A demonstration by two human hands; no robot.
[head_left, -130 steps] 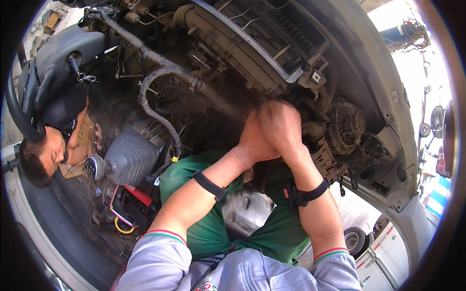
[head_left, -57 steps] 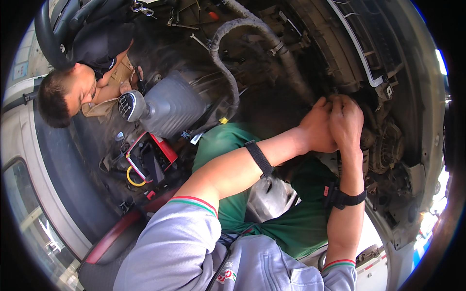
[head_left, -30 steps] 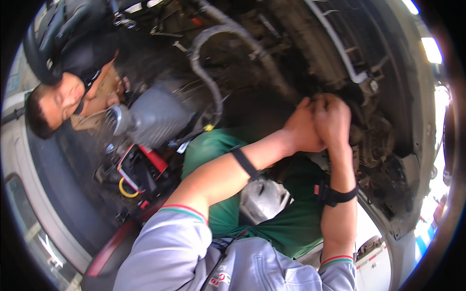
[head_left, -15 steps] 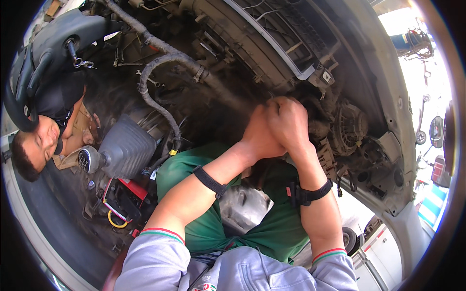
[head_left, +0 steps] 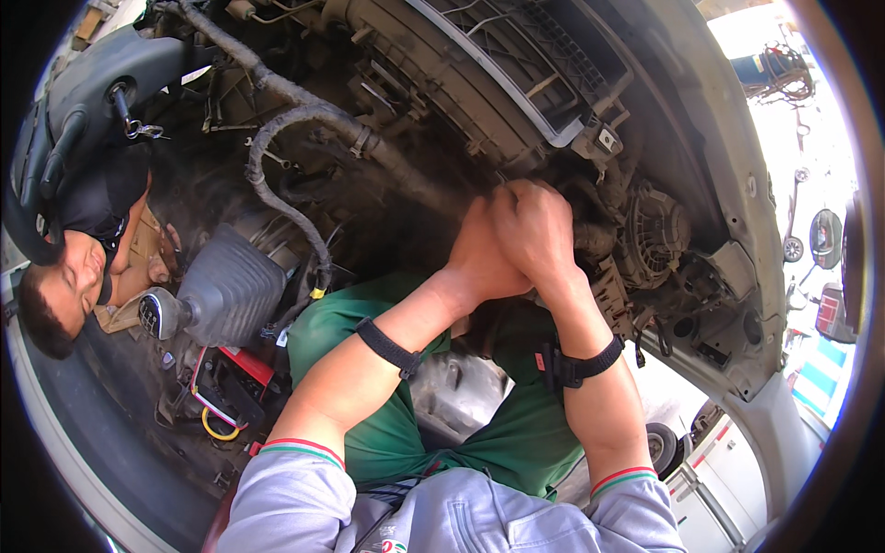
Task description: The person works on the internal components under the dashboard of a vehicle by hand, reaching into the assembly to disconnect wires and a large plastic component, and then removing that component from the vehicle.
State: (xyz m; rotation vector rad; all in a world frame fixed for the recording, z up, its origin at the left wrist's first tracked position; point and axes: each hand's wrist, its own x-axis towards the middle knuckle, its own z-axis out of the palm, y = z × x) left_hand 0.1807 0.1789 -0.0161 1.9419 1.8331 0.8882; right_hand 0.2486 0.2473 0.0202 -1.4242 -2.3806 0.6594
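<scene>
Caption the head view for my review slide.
Bare left hand and right hand overlap near a thick grey wrapped harness; a ribbed grey gear-lever boot stands to their left.

Left of the gear lever (head_left: 232, 290), a person (head_left: 101, 207) in black; above it, keys (head_left: 147, 130) at the steering column (head_left: 101, 78); below it, a red-and-black box (head_left: 245, 367)

From the person's right hand (head_left: 537, 229), the fan housing (head_left: 656, 235) lies at three o'clock, duct housing (head_left: 442, 88) at eleven, gear lever (head_left: 159, 313) at nine.
</scene>
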